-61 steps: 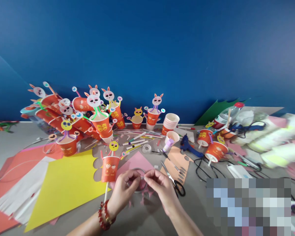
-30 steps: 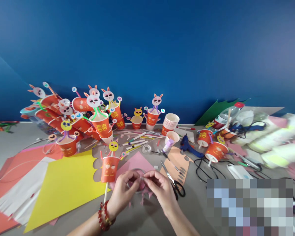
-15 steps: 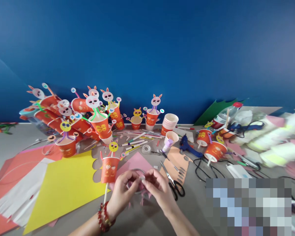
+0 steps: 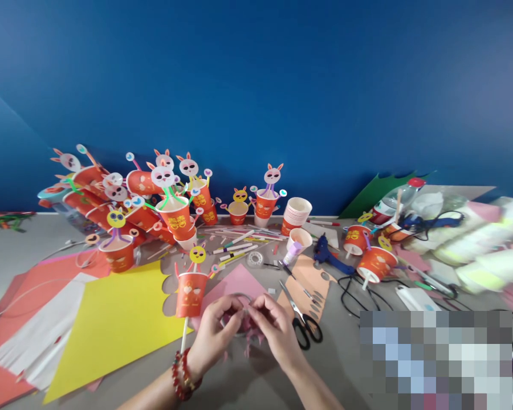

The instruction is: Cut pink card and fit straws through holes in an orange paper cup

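Observation:
My left hand (image 4: 216,327) and my right hand (image 4: 276,327) meet at the fingertips, both pinched closed. Whatever lies between them is too small and hidden to name. Right beneath the fingers is a round thing with a grey rim (image 4: 241,295), holding pink scraps (image 4: 253,337); the hands cover most of it. Close by my left hand, an orange paper cup (image 4: 191,295) with a yellow rabbit-faced figure sits upside down or upright on a white stick; I cannot tell which. Scissors (image 4: 306,327) with black handles lie beside my right hand. Behind the fingers is pink paper (image 4: 235,280).
Yellow card (image 4: 115,319) covers the left. Several decorated orange cups (image 4: 175,213) crowd the back left. A stack of paper cups (image 4: 298,213), pens (image 4: 237,250) and a tape roll (image 4: 255,259) lie mid-table. A blue glue gun (image 4: 331,257) with black cords is right.
The hands stay together over the round thing, with slight finger movement. A whitish bit seen between the fingertips earlier is now barely visible. The whole view has shifted slightly.

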### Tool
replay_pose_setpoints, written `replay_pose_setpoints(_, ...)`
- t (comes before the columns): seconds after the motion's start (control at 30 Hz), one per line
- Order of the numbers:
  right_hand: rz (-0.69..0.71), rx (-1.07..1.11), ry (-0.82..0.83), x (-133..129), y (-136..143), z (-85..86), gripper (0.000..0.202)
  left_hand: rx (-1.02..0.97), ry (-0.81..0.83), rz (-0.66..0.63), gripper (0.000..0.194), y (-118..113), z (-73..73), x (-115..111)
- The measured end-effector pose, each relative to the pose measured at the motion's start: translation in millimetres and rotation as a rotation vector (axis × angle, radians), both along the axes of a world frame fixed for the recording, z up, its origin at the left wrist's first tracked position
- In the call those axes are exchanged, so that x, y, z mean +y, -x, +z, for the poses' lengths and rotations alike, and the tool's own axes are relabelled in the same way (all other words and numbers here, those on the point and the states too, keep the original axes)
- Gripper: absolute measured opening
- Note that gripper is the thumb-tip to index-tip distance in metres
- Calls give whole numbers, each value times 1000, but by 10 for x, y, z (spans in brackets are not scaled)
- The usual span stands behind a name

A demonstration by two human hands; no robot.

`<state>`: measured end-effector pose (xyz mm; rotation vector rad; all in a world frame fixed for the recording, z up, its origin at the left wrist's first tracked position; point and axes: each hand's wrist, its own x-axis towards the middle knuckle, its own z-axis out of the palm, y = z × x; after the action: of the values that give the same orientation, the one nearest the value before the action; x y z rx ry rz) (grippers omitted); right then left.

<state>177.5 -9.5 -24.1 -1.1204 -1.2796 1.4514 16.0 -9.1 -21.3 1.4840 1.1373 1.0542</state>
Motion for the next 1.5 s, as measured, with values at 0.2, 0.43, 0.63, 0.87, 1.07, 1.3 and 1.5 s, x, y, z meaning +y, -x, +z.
replay_pose_setpoints(0.2,-4,-25,-16,10,1,-52,34,-31,-5,2,23,-11,-3,7)
replay_pose_setpoints(0.43,-30,-15,-26,10,-13,-116,36,-70,33,-5,21,-16,-19,-11)
replay_pose_setpoints(0.63,-78,-40,-24,10,-18,-114,36,-32,29,5,15,-11,-51,-20)
replay_pose_setpoints(0.87,-53,-3,-19,4,-9,-103,35,-62,1,4,16,-14,-72,-17)
replay_pose_setpoints(1.07,-75,0,-41,-7,-5,-78,34,-95,45,18,15,-20,-78,-24)
replay_pose_setpoints(1.3,-78,15,-66,-4,2,-104,34,-101,68,31,14,-31,-74,-34)
replay_pose_setpoints(1.5,-70,15,-46,-13,5,-103,37,-95,46,36,14,-21,-75,-34)
